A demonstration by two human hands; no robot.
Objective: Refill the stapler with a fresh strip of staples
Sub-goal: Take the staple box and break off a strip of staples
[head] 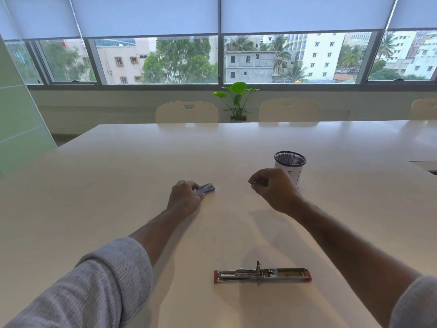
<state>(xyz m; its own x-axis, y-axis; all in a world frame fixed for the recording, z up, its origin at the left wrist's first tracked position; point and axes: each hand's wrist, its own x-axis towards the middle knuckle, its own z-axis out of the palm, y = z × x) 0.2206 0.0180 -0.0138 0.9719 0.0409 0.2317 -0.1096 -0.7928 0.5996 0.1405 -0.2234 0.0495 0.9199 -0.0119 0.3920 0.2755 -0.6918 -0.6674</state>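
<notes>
fetching staples: left hand (185,197) gripping staple box (207,188) beyond opened stapler (262,275); right hand (274,188) pinched closed, contents unclear; next, loading a strip.

Staple box (207,188), centre of the frame: blue and white print on its top, too small and blurred to read.
Pen cup (290,166), right of centre: thin dark line marks on its white wall, partly hidden behind the hand; no letters can be made out.
Stapler (262,275), lower centre: no brand or number can be read on it.
Buildings outside the window, upper frame: no sign can be read.
</notes>
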